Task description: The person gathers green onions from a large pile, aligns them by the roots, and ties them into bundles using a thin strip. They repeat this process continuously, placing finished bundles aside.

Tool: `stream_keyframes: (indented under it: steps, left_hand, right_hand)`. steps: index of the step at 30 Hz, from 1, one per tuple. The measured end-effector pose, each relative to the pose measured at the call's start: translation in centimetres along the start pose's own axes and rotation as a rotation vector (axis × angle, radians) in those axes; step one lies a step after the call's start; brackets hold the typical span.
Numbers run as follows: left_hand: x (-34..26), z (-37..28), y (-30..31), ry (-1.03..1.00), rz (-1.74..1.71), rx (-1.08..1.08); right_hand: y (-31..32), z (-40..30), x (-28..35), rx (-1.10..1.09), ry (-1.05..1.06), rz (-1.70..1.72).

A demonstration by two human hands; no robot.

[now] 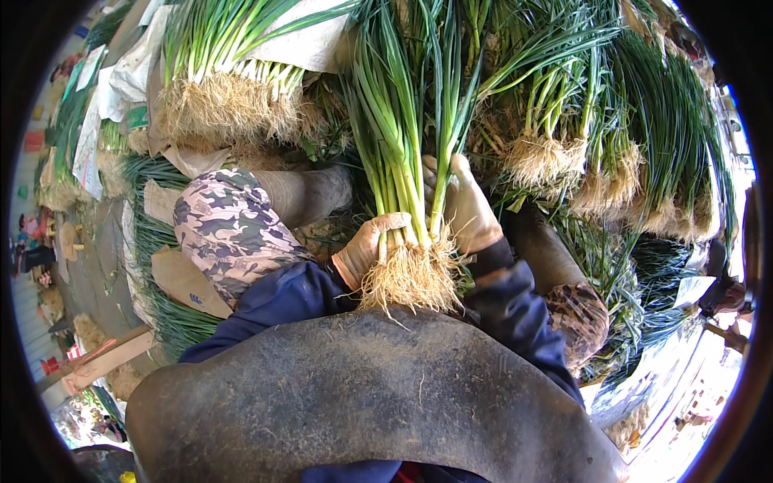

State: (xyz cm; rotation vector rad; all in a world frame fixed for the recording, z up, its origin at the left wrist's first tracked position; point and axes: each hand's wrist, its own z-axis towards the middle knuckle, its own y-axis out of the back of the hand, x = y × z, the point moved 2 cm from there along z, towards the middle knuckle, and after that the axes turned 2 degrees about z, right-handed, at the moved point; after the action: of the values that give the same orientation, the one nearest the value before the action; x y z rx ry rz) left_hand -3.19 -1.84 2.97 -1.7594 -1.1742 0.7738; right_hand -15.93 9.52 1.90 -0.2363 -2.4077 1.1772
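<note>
In the head view, my gloved left hand (369, 246) grips the lower stems of a bunch of green onions (392, 145) just above its pale, tangled roots (412, 278). The leaves point away from me and the roots hang over the upper edge of my dark apron (362, 386). My gloved right hand (468, 202) lies along the right side of the bunch, its thumb and fingers around a stalk (445, 163) that stands slightly apart from the others. Part of the right fingers is hidden behind this stalk. Both hands are between my bent knees.
A thick row of rooted green onions (226, 105) lies at the upper left, beside pale sacking (308, 39). More rooted bunches (546, 157) lie at the upper right. Long green leaves (175, 314) spread beside my left knee (232, 232). A wooden bar (109, 362) is at the lower left.
</note>
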Motion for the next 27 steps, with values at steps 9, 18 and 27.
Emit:
stream_keyframes:
  steps: [9,18,27]
  left_hand:
    - [0.3,0.5,1.5,-0.128,0.08,-0.005]
    - [-0.1,-1.5,-0.1,-0.068,0.051,0.173]
    - [0.8,-1.9,1.5,0.121,0.912,-0.074]
  right_hand:
    - [6.7,-2.1,-2.8,-0.127,0.314,0.342]
    - [10.6,-6.3,-1.0,-0.124,-0.195,-1.043]
    - [0.6,-5.0,-0.9,-0.456,0.94,-1.698]
